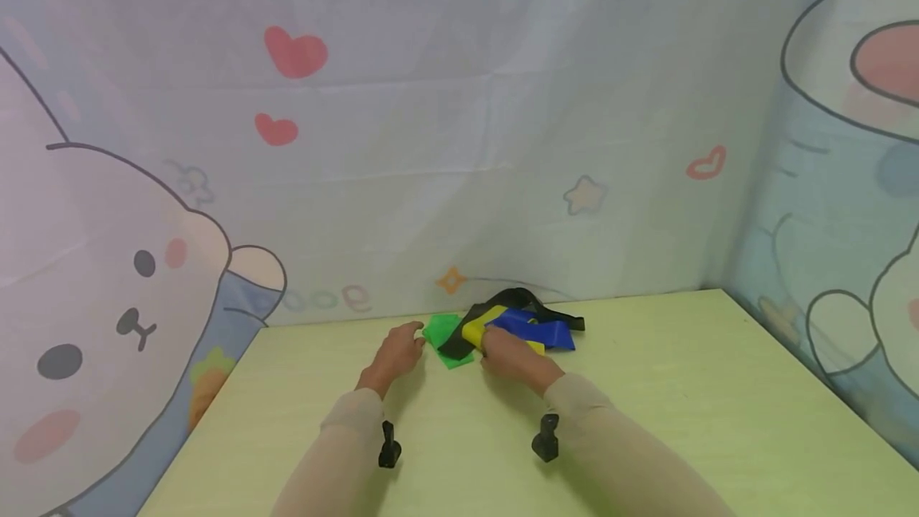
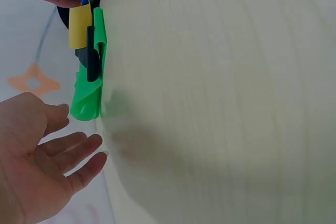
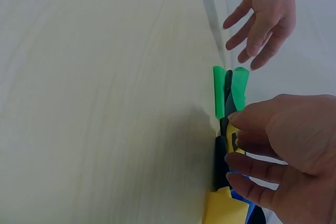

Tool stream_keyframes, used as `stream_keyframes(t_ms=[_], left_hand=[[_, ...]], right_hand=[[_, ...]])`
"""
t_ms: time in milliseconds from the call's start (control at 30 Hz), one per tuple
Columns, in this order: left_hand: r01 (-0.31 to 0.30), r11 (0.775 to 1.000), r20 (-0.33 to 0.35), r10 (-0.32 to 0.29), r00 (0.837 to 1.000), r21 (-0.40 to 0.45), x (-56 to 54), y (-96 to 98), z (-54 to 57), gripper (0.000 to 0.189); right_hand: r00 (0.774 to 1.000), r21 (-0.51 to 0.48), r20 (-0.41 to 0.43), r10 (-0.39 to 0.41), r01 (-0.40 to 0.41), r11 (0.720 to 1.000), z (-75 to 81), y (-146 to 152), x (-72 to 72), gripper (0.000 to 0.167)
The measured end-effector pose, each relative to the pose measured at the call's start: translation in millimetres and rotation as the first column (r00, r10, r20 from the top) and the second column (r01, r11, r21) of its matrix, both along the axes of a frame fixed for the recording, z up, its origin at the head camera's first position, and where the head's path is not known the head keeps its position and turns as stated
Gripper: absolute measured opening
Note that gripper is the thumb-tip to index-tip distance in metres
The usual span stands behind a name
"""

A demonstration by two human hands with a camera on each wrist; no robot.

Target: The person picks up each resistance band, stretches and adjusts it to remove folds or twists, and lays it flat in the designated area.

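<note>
A small heap of flat, rubbery-looking bands lies on the table by the back wall. The green band (image 1: 459, 361) is at the left, a black band (image 1: 518, 295) arches behind, a yellow band (image 1: 474, 330) lies across the middle, and a blue band (image 1: 553, 334) is at the right. My left hand (image 1: 399, 351) is beside the green band's left end, fingers loosely bent and holding nothing. My right hand (image 1: 513, 355) is over the front of the heap. In the right wrist view its parted thumb and fingers are at the yellow and black bands; contact is hard to tell.
The pale wooden table (image 1: 459, 453) ends at a printed cloth backdrop (image 1: 459, 142) just behind the bands. More cloth stands along the right side. A black wrist mount (image 1: 388, 447) and another black wrist mount (image 1: 546, 439) hang from the sleeves.
</note>
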State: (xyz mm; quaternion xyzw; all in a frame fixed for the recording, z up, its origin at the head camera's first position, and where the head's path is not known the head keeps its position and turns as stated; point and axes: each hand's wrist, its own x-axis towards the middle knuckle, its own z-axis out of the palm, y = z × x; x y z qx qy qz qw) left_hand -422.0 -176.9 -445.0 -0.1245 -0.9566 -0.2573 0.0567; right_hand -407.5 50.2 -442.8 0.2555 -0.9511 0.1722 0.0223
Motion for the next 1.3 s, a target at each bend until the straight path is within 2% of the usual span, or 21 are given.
stream_keyframes(t_ms=[100, 200, 300, 367, 467, 567, 633, 767, 867, 1033, 1200, 1300], left_hand=[[-0.043, 0.999, 0.03, 0.043, 0.999, 0.005, -1.4, 2.4, -0.6, 0.037], [-0.106, 0.994, 0.053, 0.105, 0.993, 0.009, -2.7, 5.6, 2.4, 0.037], [-0.148, 0.989, 0.073, 0.146, 0.987, 0.026, -4.4, 9.3, 6.3, 0.036], [-0.144, 0.989, 0.074, 0.14, 0.987, 0.046, -6.3, 10.6, 7.9, 0.037], [-0.092, 0.994, 0.065, 0.088, 0.994, 0.064, -10.9, 12.3, 8.2, 0.039], [-0.03, 0.998, 0.056, 0.027, 0.998, 0.059, -14.7, 13.4, 6.7, 0.04], [-0.016, 0.999, 0.059, 0.013, 0.998, 0.05, -15.6, 14.2, 5.7, 0.04], [-0.024, 0.996, 0.094, 0.015, 0.995, 0.089, -14.7, 16.1, 4.4, 0.039], [-0.032, 0.991, 0.122, 0.016, 0.992, 0.131, -14.2, 17.7, 3.2, 0.038], [-0.059, 0.98, 0.127, 0.035, 0.991, 0.191, -13.9, 16.7, 1.7, 0.034], [-0.122, 0.957, 0.121, 0.092, 0.988, 0.265, -12.6, 15.2, 1.1, 0.03], [-0.134, 0.955, 0.119, 0.105, 0.987, 0.264, -12.8, 15.4, -1.2, 0.028]], right_hand=[[1.0, -0.026, -0.003, 0.026, -0.026, 0.999, 0.0, -3, 1.3, 0.012], [0.998, -0.028, -0.022, 0.055, -0.056, 0.998, 0.9, -7, 2.2, 0.006], [0.999, -0.026, -0.005, 0.041, -0.042, 0.999, 2.5, -10, 2.2, 0.008], [1.0, -0.023, 0.017, 0.009, -0.009, 1.0, 3.4, -13, 1.1, 0.009], [0.998, -0.031, 0.054, -0.029, 0.031, 0.999, 3.8, -14, -1.0, 0.01], [0.997, -0.037, 0.071, -0.037, 0.04, 0.998, 1.9, -14, -2.1, 0.011], [0.996, -0.038, 0.078, -0.038, 0.041, 0.998, 0.3, -15, -2.1, 0.01], [0.997, -0.036, 0.063, -0.04, 0.043, 0.998, -4.6, -16, -2.2, 0.011], [0.999, -0.029, 0.021, -0.042, 0.043, 0.999, -9.8, -16, -4.0, 0.015], [0.999, -0.038, -0.01, -0.042, 0.042, 0.998, -13.2, -16, -5.8, 0.023], [0.998, -0.039, 0.024, -0.059, 0.06, 0.997, -12.8, -19, -6.0, 0.005], [0.997, -0.04, 0.03, -0.071, 0.073, 0.997, -13.5, -20, -5.7, 0.008]])
